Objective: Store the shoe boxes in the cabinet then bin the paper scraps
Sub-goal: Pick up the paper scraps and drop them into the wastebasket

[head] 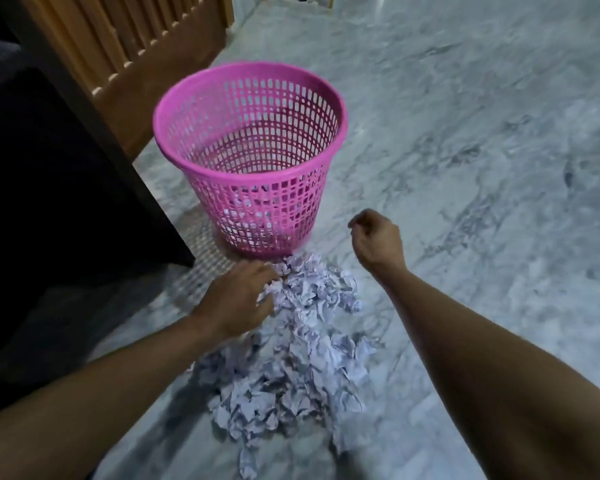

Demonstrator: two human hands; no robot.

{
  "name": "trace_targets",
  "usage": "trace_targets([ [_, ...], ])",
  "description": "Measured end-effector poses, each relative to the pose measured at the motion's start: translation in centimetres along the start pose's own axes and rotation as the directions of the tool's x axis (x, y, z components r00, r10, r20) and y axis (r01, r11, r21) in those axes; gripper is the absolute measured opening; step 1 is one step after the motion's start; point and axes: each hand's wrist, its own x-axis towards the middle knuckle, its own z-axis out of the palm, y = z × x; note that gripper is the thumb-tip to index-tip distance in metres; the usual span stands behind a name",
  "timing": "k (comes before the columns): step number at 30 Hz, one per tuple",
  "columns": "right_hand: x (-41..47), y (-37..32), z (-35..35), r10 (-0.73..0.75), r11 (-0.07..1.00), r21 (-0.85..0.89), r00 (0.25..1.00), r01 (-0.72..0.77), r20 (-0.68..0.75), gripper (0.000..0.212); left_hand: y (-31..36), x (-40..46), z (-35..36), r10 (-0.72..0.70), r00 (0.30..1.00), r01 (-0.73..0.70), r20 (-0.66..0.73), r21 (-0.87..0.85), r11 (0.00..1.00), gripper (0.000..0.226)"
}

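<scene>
Crumpled paper scraps [302, 348] are seen heaped on a grey marble floor [465, 133], the pile running from the near foreground up to the foot of a pink mesh bin [250, 157], which already holds a few scraps. The left hand [239, 299] is laid on the far end of the pile, fingers curled into the paper as if gathering a handful. The right hand [378, 240] is held above the floor beside the bin, loosely curled, nothing visibly held. No shoe boxes are seen. Loose pieces could be shed from an overfull handful, and the light bin could be tipped if its rim is knocked
</scene>
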Motion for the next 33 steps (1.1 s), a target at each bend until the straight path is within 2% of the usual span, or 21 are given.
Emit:
trace_targets([
  [1, -0.9, 1.7, 1.2, -0.001, 0.997, -0.081, 0.993, 0.01, 0.115, 0.019, -1.1, -0.2, 1.5, -0.091, 0.991, 0.087, 0.096, 0.045, 0.995, 0.043],
  [2, -1.8, 3.1, 2.4, 0.006, 0.985, -0.171, 0.972, 0.035, 0.234, 0.029, -1.9, -0.2, 2.7, -0.177, 0.968, 0.164, 0.177, 0.085, 0.983, 0.057],
  [4, -3.0, 4.8, 4.8, 0.096, 0.925, -0.371, 0.897, 0.08, 0.432, 0.074, -3.3, 0.4, 4.5, -0.262, 0.925, 0.238, 0.277, 0.117, 0.964, 0.079],
  [6, -3.8, 5.5, 6.9, 0.175, 0.854, -0.505, 0.844, 0.127, 0.508, 0.108, -4.4, 1.0, 6.5, -0.241, 0.92, 0.212, 0.308, 0.125, 0.969, 0.089],
  [8, -4.2, 6.2, 8.7, 0.173, 0.815, -0.549, 0.828, 0.184, 0.533, 0.115, -5.0, 1.3, 8.1, -0.201, 0.921, 0.175, 0.332, 0.109, 0.979, 0.091],
  [10, -4.3, 7.0, 10.0, 0.122, 0.775, -0.575, 0.831, 0.262, 0.543, 0.109, -5.2, 1.5, 9.3, -0.189, 0.911, 0.18, 0.365, 0.058, 0.982, 0.087],
  [13, -4.5, 7.6, 11.1, -0.056, 0.692, -0.597, 0.855, 0.405, 0.515, 0.086, -4.5, 1.7, 10.2, -0.207, 0.905, 0.203, 0.373, 0.052, 0.978, 0.079],
  [16, -5.2, 7.5, 11.8, -0.159, 0.737, -0.514, 0.851, 0.439, 0.5, 0.071, -3.4, 1.6, 10.9, -0.227, 0.891, 0.224, 0.392, 0.055, 0.973, 0.071],
  [20, -5.6, 7.0, 11.8, -0.127, 0.827, -0.401, 0.825, 0.395, 0.551, 0.05, -2.2, 1.8, 10.4, -0.225, 0.915, 0.237, 0.336, 0.004, 0.971, 0.053],
  [22, -5.8, 7.0, 11.0, -0.106, 0.872, -0.361, 0.848, 0.33, 0.52, 0.047, -2.1, 1.9, 9.8, -0.209, 0.923, 0.227, 0.323, -0.018, 0.974, 0.053],
  [26, -6.2, 6.7, 8.0, -0.076, 0.965, -0.212, 0.941, 0.152, 0.329, 0.035, -1.3, 1.3, 8.4, -0.197, 0.956, 0.216, 0.219, -0.068, 0.974, 0.037],
  [28, -6.5, 5.4, 6.1, -0.042, 0.998, -0.043, 0.967, 0.055, 0.252, 0.022, -0.3, 1.2, 6.9, -0.161, 0.976, 0.18, 0.143, -0.132, 0.975, 0.026],
  [30, -6.2, 3.1, 4.4, -0.011, 0.987, 0.162, 0.983, -0.019, 0.182, 0.012, 1.0, 1.7, 4.5, -0.14, 0.989, 0.147, 0.048, -0.229, 0.962, 0.015],
  [33, -4.7, -2.3, 1.6, -0.058, 0.928, 0.37, 0.998, 0.045, 0.022, 0.011, 3.4, 3.4, -0.6, -0.119, 0.983, 0.066, -0.14, -0.335, 0.94, 0.016],
])
